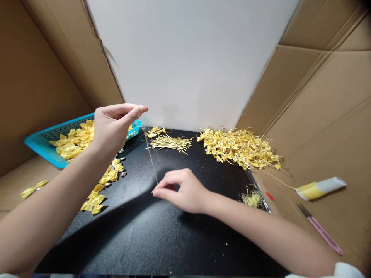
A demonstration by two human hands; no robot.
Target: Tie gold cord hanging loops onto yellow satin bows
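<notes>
Raised at left centre, my left hand pinches the upper end of a thin gold cord. Lower and to the right, my right hand pinches the cord's other end above the black work surface. Between the two hands the cord runs straight and slanting. A small loop seems to hang just under my left fingertips. Behind my right hand lies a bundle of short gold cord lengths. Yellow ribbon bows and small dark shiny beads sit below my left hand, partly hidden by the forearm.
A blue basket of yellow bows stands at left. A big heap of finished-looking bows with cords lies at back right. Cord scraps, a spool of yellow thread and pink-handled snips are at right. Cardboard walls flank both sides.
</notes>
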